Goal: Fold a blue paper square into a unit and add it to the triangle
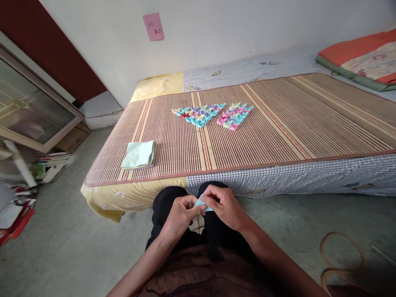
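Observation:
Over my lap, my left hand (pixel 182 214) and my right hand (pixel 225 206) pinch a small folded piece of light blue paper (pixel 201 202) between their fingertips. Both hands are closed on it. A stack of pale green and coloured square papers (pixel 139 155) lies on the bamboo mat (pixel 278 132) to the left. Further back on the mat sit two triangular arrangements of folded paper pieces, one mostly blue and purple (pixel 199 114), the other pink and green (pixel 235 116).
The mat covers a low bed (pixel 130 198) in front of my knees. A folded orange quilt (pixel 361 57) lies at the far right. Books and papers (pixel 49 165) clutter the floor at left beside a glass cabinet (pixel 27 107). A pink note (pixel 153 27) hangs on the wall.

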Motion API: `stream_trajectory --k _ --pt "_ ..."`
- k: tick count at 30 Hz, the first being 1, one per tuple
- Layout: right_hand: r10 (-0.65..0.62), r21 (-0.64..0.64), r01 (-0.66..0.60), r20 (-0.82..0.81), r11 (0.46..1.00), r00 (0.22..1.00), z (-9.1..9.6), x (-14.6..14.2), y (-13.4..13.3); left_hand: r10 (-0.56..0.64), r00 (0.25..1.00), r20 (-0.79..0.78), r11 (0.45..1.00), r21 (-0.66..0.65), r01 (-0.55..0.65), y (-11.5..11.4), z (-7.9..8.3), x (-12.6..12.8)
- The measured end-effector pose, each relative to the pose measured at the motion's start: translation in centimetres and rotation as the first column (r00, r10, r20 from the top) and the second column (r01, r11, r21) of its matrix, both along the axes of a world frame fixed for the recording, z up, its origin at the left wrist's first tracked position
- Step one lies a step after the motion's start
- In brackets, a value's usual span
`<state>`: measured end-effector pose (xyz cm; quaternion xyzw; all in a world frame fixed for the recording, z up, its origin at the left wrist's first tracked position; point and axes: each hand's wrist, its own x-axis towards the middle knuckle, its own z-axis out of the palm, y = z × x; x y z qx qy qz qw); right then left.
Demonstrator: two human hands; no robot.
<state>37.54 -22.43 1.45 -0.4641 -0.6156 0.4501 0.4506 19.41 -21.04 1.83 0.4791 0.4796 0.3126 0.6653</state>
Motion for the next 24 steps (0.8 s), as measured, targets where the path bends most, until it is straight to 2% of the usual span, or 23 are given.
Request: stream_trajectory --k 4,8,12,19,24 --pt "0.025 -0.087 -0.029 -0.046 0.996 0.999 0.32 0.39 -0.01 0.154 0.984 0.088 0.987 -0.050 -0.150 0.13 -0.33 -0.04" --pt "0.061 -0.140 -0.063 -0.020 0.988 0.998 0.09 0.28 -0.05 0.192 0.972 0.137 0.981 -0.069 -0.184 0.35 -0.33 0.01" --pt "0.041 -0.158 -0.051 -0.065 0.986 0.997 -0.30 -0.28 -0.10 0.164 0.972 0.170 0.986 -0.064 -0.155 0.35 -0.06 0.12" --pt "0.069 -0.186 -0.090 -0.113 0.978 0.991 -0.41 -0.21 -0.18 0.047 0.978 0.203 0.999 -0.014 -0.045 0.18 0.44 0.10" --pt "0.082 -0.194 -0.104 -0.118 0.976 0.990 -0.33 -0.02 -0.17 0.044 0.983 0.178 0.999 0.000 -0.045 -0.02 0.45 0.10"
